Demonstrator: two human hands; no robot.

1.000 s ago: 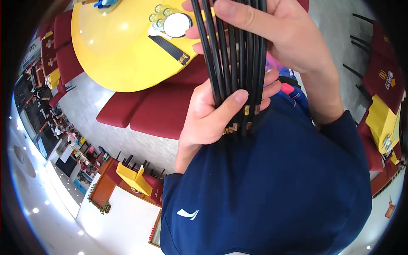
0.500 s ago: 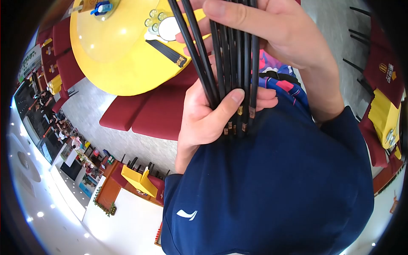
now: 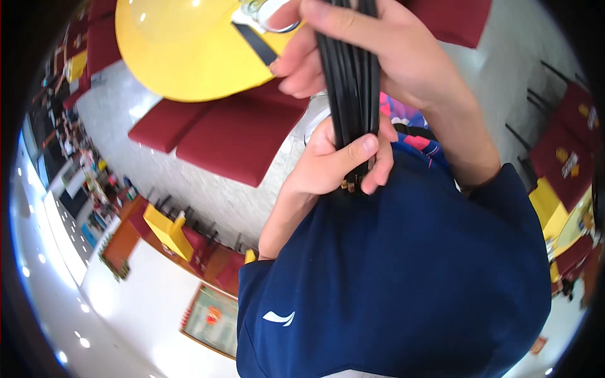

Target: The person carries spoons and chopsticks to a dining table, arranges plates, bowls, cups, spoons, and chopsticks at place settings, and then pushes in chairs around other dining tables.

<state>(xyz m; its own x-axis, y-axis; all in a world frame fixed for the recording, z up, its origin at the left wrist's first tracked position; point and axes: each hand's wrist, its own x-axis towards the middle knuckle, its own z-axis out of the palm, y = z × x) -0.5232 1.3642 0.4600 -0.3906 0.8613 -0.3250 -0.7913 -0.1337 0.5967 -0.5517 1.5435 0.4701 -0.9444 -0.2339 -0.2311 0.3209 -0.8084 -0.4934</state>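
Note:
A bundle of black chopsticks (image 3: 350, 94) stands lengthwise before my chest, its sticks pressed close together. Around its lower part my left hand (image 3: 331, 160) is closed, thumb across the front, with gold-marked ends showing just below. Higher up, my right hand (image 3: 403, 53) wraps the same bundle, its thumb over the front and its fingers on the far left side. The bundle's top runs out of the frame. Beyond my right fingers, more dark chopsticks (image 3: 254, 41) lie on a yellow round table (image 3: 189, 85), beside a partly hidden white dish (image 3: 280, 14).
Dark red chairs (image 3: 233, 135) stand between the table and me, over a grey floor (image 3: 220, 205). More red chairs (image 3: 564, 151) and a yellow-covered table (image 3: 548, 211) are at the right. Other people show small and blurred at the far left.
The chopsticks, fanned apart before, are now drawn into a tight bundle. My left hand has moved slightly right. The view has shifted, and the yellow table sits higher in it.

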